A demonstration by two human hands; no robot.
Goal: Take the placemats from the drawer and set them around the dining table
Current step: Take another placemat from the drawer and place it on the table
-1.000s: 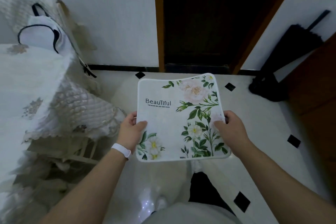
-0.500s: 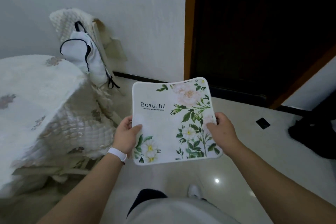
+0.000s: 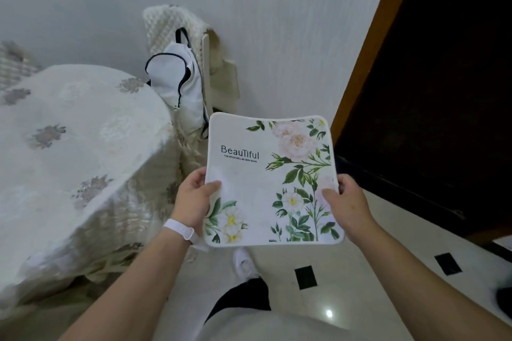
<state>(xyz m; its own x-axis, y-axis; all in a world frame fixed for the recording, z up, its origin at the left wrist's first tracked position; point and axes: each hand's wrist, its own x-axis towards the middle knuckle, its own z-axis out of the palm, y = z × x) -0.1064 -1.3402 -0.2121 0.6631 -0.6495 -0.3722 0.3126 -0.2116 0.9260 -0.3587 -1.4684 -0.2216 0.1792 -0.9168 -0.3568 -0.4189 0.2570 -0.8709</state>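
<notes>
Head view: placemat (image 3: 266, 183) held out at about waist height over the floor (image 3: 360, 271), just right of the cloth-covered tabletop (image 3: 69, 130) and not touching it; left hand (image 3: 194, 202) pinches the left edge, thumb on top, fingers curled under; right hand (image 3: 346, 205) does the same on the right edge; both closed on the mat, presumably to keep the limp sheet flat and ready to lay down; mat nearly square, so no clear long axis; printed face up, "Beautiful" reading upright to the wearer, far edge sagging slightly and tilted toward the wall; chair (image 3: 194, 63) with a white bag (image 3: 177, 83) stands beyond the tabletop corner; no mat on the cloth yet.
</notes>
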